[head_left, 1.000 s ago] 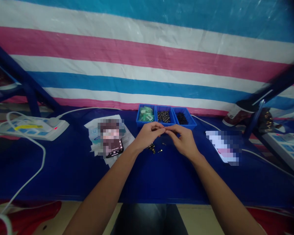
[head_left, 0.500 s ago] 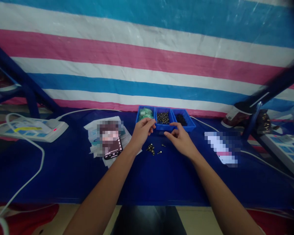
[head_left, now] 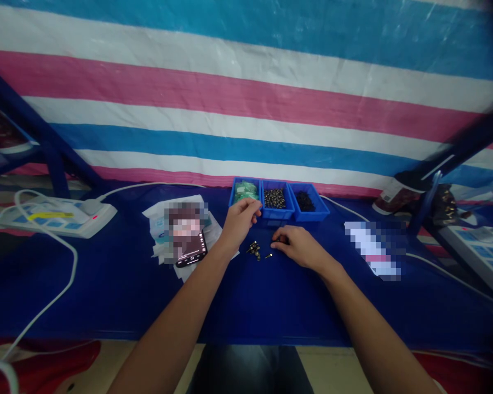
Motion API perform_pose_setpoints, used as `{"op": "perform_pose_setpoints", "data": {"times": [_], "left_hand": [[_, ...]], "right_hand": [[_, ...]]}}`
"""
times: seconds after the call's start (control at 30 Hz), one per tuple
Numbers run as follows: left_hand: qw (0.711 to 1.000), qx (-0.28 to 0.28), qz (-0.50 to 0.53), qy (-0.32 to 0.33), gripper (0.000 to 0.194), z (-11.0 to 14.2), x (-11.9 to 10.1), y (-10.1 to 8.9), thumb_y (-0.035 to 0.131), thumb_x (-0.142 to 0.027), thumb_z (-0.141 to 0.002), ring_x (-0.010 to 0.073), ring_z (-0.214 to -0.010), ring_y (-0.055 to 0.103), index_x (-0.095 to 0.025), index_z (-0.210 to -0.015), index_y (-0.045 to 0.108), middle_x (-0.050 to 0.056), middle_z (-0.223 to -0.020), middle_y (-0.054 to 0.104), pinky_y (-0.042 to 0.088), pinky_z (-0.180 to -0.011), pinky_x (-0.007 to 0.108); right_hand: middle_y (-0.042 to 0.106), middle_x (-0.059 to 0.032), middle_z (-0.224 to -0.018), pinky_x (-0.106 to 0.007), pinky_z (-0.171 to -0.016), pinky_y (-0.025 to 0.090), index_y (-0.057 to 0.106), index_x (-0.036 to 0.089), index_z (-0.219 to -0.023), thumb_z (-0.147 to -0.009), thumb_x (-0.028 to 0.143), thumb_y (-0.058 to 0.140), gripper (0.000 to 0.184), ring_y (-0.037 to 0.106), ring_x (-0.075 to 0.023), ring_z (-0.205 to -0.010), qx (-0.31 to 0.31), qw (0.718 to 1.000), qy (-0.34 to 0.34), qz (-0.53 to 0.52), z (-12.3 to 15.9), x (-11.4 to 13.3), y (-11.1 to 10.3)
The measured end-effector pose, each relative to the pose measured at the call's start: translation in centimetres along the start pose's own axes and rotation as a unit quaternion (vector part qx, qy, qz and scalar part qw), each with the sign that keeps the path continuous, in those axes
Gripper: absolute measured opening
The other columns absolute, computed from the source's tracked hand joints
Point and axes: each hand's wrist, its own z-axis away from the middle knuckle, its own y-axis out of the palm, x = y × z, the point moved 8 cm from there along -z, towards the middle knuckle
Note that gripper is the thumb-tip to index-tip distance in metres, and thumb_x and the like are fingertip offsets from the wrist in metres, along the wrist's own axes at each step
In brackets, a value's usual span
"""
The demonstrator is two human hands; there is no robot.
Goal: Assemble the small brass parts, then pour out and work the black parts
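Note:
My left hand [head_left: 243, 216] is closed in a pinch just in front of the left blue bin [head_left: 232, 196]. What its fingertips hold, if anything, is too small to make out. Low over the table, my right hand [head_left: 296, 245] has thumb and fingertips closed around a small brass-coloured, screw-like piece, mostly hidden by the fingers. Between the hands lies a little pile of similar brass-coloured pieces [head_left: 253, 248], with a single one [head_left: 268, 255] apart to its right. The middle bin [head_left: 277, 213] is full of brass-and-dark pieces; green packets [head_left: 245, 190] fill the left one.
The right bin [head_left: 317, 210] contains black bits [head_left: 304, 201]. A lit phone [head_left: 191, 251] rests on white packaging [head_left: 158, 221] at left; another phone [head_left: 372, 251] lies at right. Power strips [head_left: 94, 221] and white cables [head_left: 72, 268] occupy the sides. A dark cup [head_left: 396, 194] stands back right.
My right hand has come down and toward me, from near the bins onto the table. Its fingertips now cover the spot where a small loose piece lay. My left hand has barely moved.

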Motion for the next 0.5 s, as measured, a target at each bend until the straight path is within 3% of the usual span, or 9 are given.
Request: {"op": "perform_pose_setpoints", "data": {"times": [0.27,0.5], "left_hand": [[1.0,0.005,-0.014,0.011,0.023,0.11,-0.13,0.09,0.062,-0.038,-0.083,0.0081,-0.057,0.048,-0.017,-0.076,0.062,0.0,-0.071,0.058,0.034,-0.051,0.022],[0.999,0.011,-0.045,0.023,0.02,0.03,-0.26,0.25,0.06,-0.034,-0.085,0.0084,-0.056,0.048,-0.017,-0.075,0.061,0.0,-0.07,0.058,0.036,-0.054,0.024]], "right_hand": [[0.069,-0.0019,-0.078,-0.027,-0.062,0.039,0.069,0.022,-0.094,-0.086,0.036,0.066,0.017,0.062,-0.0168,-0.069,-0.004,1.0,0.028,0.0,0.18,-0.51,-0.64],[0.071,-0.0031,-0.087,-0.028,-0.069,0.043,0.068,0.022,-0.092,-0.087,0.023,0.061,0.008,0.064,-0.0176,-0.077,-0.007,1.0,-0.006,-0.008,0.19,-0.03,-0.69]]}}
